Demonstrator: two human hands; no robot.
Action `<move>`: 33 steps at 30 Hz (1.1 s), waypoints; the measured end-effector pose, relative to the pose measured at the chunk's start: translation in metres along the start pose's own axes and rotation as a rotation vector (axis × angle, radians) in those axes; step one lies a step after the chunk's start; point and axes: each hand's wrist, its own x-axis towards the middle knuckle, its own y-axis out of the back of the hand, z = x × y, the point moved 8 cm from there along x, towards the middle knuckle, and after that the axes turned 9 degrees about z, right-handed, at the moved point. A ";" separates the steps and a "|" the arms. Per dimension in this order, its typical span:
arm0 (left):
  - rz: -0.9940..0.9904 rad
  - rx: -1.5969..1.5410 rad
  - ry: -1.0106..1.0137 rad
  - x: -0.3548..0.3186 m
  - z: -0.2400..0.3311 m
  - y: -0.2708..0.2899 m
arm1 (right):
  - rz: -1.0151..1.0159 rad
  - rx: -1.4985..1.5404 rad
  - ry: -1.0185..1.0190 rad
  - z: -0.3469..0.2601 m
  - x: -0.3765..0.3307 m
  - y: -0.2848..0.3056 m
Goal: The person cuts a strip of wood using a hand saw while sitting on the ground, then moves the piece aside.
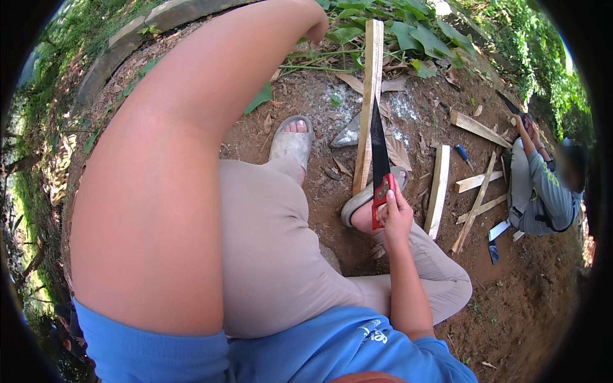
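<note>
My right hand is closed round the red handle of a handsaw. Its dark, tapering blade points away from me, its tip at the right side of a long pale wooden bar. That bar runs from the leaves down to my right foot, which wears a grey slide sandal; whether the foot presses on it I cannot tell. My left arm is raised large across the view, and my left hand shows only in part at the top, near the leaves. Its fingers are mostly hidden, so its grip is unclear.
A grey stone lies beside the bar. To the right are a short wooden piece, a blue-handled screwdriver, crossed sticks and a white-and-black tool. Another person sits there with a saw. Green leaves grow ahead.
</note>
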 end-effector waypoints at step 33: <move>-0.064 -0.002 -0.035 0.010 -0.009 -0.015 | 0.003 -0.013 0.074 -0.028 0.066 -0.049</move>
